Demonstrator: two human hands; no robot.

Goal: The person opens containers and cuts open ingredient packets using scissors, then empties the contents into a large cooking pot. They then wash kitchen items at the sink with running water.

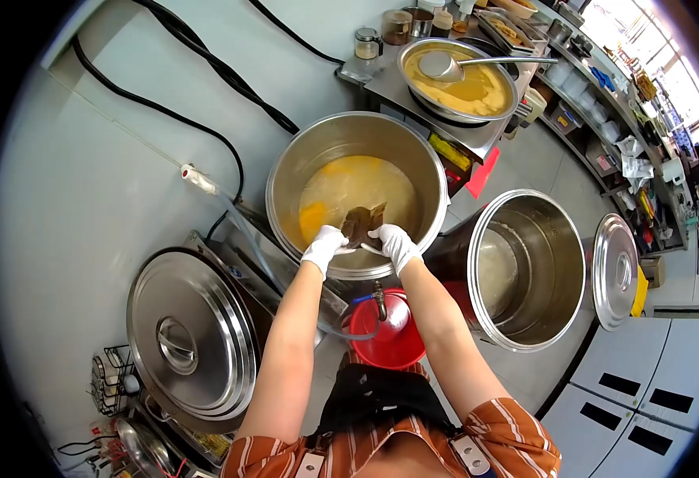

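Both my hands wear white gloves and reach over a large steel pot [286,187] of cloudy yellowish liquid [361,183]. Between them hangs a dark brown, crinkled, sheet-like piece [360,226]; its exact kind is unclear. My left hand [326,248] pinches its left side, and my right hand [396,244] grips the right side. An orange-yellow patch [312,220] shows in the liquid near my left hand. A tap [380,301] sticks out from the pot's near side, above a red bucket [397,346].
A tall steel pot [552,315] stands at right, beside a leaning lid [615,271]. Another large lid [186,334] lies at left. On the counter, a steel bowl [510,107] of yellow liquid carries a ladle [445,67]. A hose [258,243] runs along the left.
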